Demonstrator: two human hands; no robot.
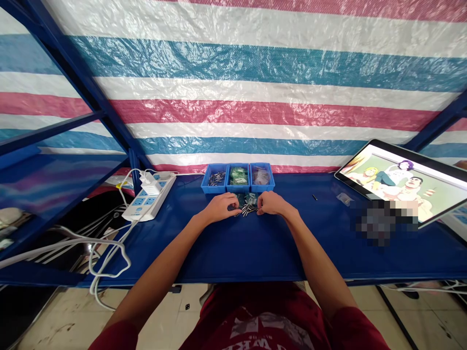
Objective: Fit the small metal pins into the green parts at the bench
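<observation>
Small metal rods (248, 208) lie in a loose pile on the blue table, with small clear packets (250, 198) just behind them. At the left edge of the pile is my left hand (221, 207), its thumb and fingers curved apart, with nothing visible between them. My right hand (270, 202) touches the pile's right edge with its fingers pressed together; what they hold, if anything, is too small to make out. Behind the hands stand three joined blue bins: the left bin (214, 179) contains metal rods, the middle one (238, 176) green packets, the right one (260, 177) clear bags.
A white power strip (149, 197) with plugs and cables sits on the left of the blue table (241, 253). To the right are a small dark piece (314, 197), a clear bag (344, 199), a blurred dark object (377, 222) and a tilted screen (397, 180).
</observation>
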